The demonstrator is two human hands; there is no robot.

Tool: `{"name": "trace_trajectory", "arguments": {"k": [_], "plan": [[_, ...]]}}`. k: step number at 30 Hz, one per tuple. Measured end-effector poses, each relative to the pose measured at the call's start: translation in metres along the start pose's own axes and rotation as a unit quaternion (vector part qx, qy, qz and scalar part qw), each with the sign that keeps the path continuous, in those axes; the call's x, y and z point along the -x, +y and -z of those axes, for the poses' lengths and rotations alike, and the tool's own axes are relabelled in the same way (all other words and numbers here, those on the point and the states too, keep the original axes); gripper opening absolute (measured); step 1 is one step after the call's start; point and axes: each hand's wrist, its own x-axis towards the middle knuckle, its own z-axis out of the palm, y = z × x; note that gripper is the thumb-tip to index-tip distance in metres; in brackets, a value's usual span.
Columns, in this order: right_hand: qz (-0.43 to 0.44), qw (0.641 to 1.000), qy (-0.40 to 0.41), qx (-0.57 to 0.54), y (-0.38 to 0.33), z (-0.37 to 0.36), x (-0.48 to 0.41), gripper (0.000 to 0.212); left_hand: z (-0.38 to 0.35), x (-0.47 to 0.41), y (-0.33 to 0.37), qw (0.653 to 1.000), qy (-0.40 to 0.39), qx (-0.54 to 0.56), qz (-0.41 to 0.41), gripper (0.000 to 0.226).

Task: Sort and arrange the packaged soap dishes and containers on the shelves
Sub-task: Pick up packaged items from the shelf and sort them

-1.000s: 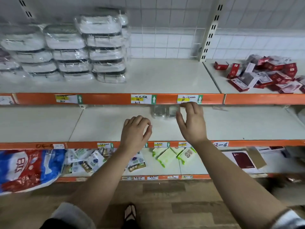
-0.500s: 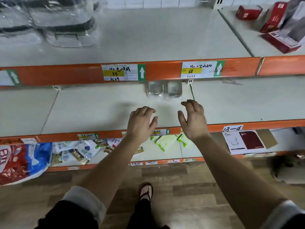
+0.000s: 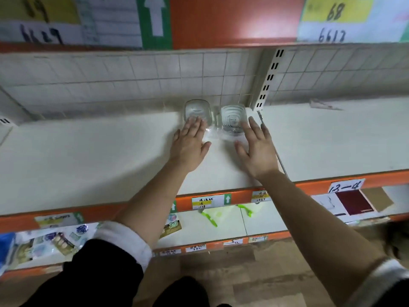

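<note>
Deep on the shelf [image 3: 88, 165], the left hand [image 3: 190, 142] lies flat, fingers straight, touching the left soap dish [image 3: 197, 110]; the right hand [image 3: 257, 151], spread, sits beside the right soap dish [image 3: 232, 118]. Neither is gripped; arranging looks barely begun.

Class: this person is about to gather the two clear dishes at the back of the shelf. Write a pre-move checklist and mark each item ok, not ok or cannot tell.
1. Hands free of other goods: ok. The left hand and right hand are both open, fingers straight.
2. Left hand reaches the left dish: ok. Its fingertips overlap the dish's front edge.
3. Right hand grips the right dish: not ok. Its fingers lie beside the dish, not curled round it.
4. Clear wrap intact: cannot tell, too blurred.
5. Room on the right: not ok. The slotted upright stands close beside the right dish.
</note>
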Motion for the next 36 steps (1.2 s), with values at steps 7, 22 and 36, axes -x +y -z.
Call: {"name": "trace_trajectory", "arguments": {"k": [7,22,36], "plan": [[-0.030,0.999,-0.026,-0.026,-0.004,-0.024,-0.032,0.065,-0.008,0.016,-0.019,0.990,0.135,0.010,0.035,0.059],[-0.072,0.997,0.020,-0.035,-0.036,-0.005,0.014,0.047,0.025,0.087,-0.008,0.971,0.185,0.130,0.080,0.048],[0.000,0.989,0.067,-0.128,-0.126,0.150,0.162,0.046,0.192,0.246,0.062,0.971,0.190,0.119,0.086,0.074]]}}
